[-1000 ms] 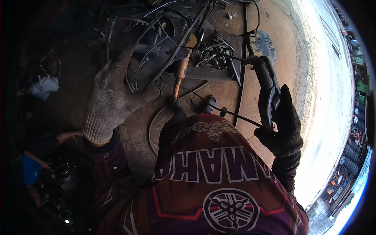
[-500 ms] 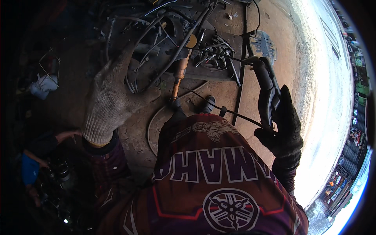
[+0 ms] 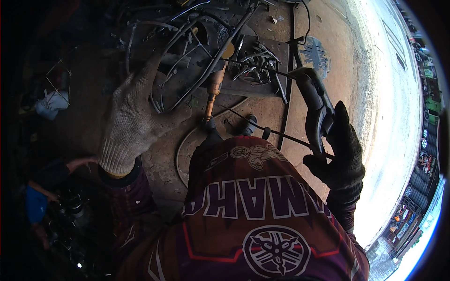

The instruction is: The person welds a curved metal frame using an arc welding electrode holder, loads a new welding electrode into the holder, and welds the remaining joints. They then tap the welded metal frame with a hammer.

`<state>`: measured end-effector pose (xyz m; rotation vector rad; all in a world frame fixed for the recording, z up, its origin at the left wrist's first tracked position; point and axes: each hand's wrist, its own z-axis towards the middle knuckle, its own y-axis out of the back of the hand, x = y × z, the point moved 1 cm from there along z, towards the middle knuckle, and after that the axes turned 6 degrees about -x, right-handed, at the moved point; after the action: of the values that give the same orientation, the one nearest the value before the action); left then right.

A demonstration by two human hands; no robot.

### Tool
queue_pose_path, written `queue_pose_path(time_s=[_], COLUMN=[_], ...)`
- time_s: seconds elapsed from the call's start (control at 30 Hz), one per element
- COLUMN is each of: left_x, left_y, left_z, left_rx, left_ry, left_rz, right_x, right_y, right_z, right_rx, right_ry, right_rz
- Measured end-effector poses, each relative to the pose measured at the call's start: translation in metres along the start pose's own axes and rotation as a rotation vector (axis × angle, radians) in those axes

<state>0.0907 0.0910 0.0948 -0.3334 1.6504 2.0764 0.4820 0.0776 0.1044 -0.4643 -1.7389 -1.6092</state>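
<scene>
My left hand (image 3: 133,117), in a pale knitted glove, is raised over the left side with its thumb apart from its stretched fingers. It holds nothing and is nearest the bent metal tubes (image 3: 180,70). In a dark glove, my right hand (image 3: 344,159) is closed round the lower end of a black welding electrode holder (image 3: 318,103). A thin dark welding rod (image 3: 258,65) points left from its upper end, over the metal pieces. From its lower end a black cable (image 3: 290,138) runs left. An orange angle grinder (image 3: 215,84) with a yellow disc stands beside the tubes.
A dark metal plate (image 3: 243,88) bears a heap of metal pieces (image 3: 258,61). A worn, patterned plate (image 3: 314,56) is at its right. A hose (image 3: 180,152) curves over the floor near my feet. At lower left another person (image 3: 37,201) bends over machinery.
The electrode holder has shifted slightly left at its upper end, and its rod with it. My right hand has turned a little; my left hand is nearly still.
</scene>
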Motion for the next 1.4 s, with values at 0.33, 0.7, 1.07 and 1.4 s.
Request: queue_pose_path(time_s=[0.33, 0.7, 1.07, 1.4], left_x=[-0.003, -0.002, -0.004, -0.004], left_y=[0.000, 0.000, 0.010, 0.005], left_z=[0.001, 0.004, 0.000, -0.008], left_rx=[0.006, 0.045, 0.065, 0.042], left_ry=[0.035, 0.049, 0.039, 0.094], left_rz=[-0.010, -0.110, -0.007, -0.103], right_x=[0.012, 0.014, 0.012, -0.003], right_y=[-0.001, 0.000, 0.004, 0.004], right_z=[0.001, -0.008, -0.011, -0.021], right_rx=[-0.002, -0.048, -0.047, -0.067], right_ry=[0.034, 0.005, 0.009, -0.121], right_rz=[-0.078, -0.088, -0.089, 0.054])
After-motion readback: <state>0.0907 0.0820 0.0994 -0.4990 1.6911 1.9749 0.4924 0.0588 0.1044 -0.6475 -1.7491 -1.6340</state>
